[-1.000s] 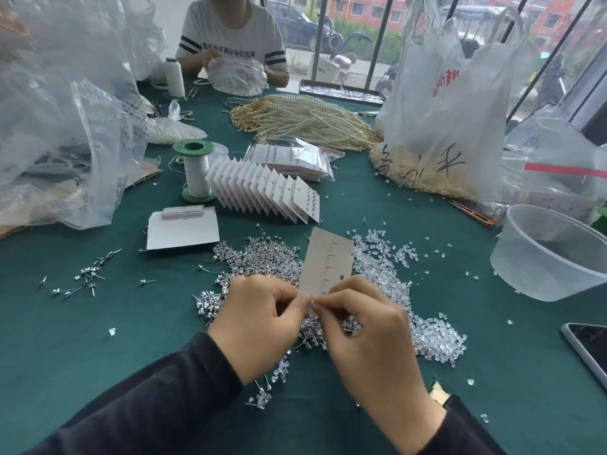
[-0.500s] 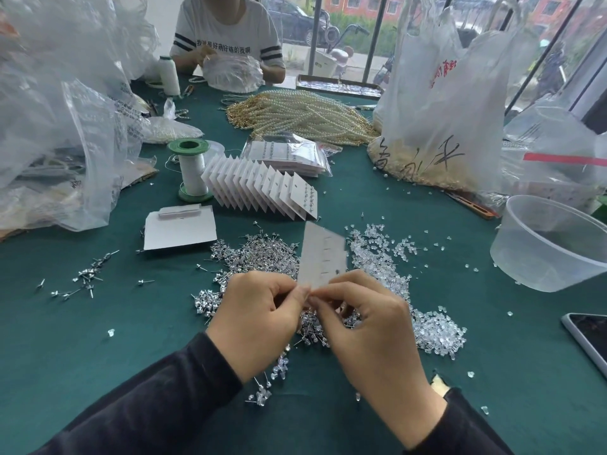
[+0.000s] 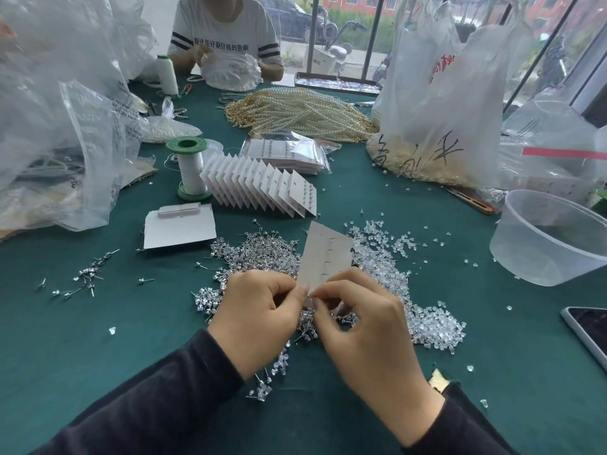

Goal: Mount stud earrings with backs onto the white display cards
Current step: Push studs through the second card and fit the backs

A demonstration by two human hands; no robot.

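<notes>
Bench (image 3: 82, 339) covering: matt green cloth. Display card (image 3: 325, 254): matt white paper. Stud earrings (image 3: 259, 247): shiny metal. Earring backs (image 3: 433, 330): clear glossy plastic. Tub (image 3: 551, 238): translucent smooth plastic. Bags (image 3: 65, 93): crinkled glossy film.

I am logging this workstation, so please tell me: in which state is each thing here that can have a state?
display card: held tilted above the studs, pinched at its lower edge.
left hand: pinches the card's lower edge.
right hand: pinches the same edge.
finished cards: standing in a fanned row.
stud earrings: loose pile.
green spool: upright.
plastic tub: upright, open.
phone: lying flat, screen dark.
</notes>
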